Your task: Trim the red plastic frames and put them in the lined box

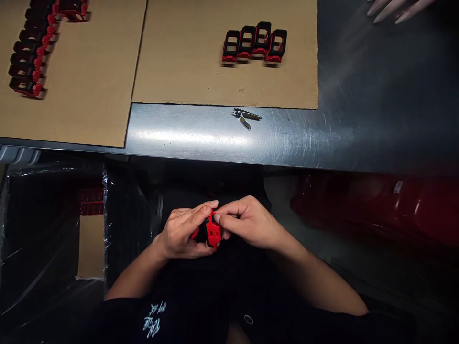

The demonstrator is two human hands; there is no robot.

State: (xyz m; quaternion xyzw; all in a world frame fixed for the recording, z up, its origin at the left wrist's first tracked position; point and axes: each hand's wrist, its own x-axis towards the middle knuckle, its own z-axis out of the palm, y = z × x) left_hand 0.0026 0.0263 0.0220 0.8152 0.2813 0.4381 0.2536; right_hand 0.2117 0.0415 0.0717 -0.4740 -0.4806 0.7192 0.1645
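Observation:
My left hand [186, 231] is wrapped round a red and black plastic part [214, 233], held in front of my body below the table edge. Its red face, with small dark holes, is turned toward my right side. The thumb and forefinger of my right hand [247, 222] pinch at the part's upper red edge. Whether a smaller piece sits between those fingertips is hidden. Above my hands, on the metal table edge, lies a small metal tool [247, 116] that looks like a nail clipper.
Several similar red and black frames [253, 43] stand on a cardboard sheet [186, 71]. A long row of them [32, 57] is at the left. Another person's hand [398, 8] rests at the top right. A plastic-lined box [91, 239] with red parts stands lower left.

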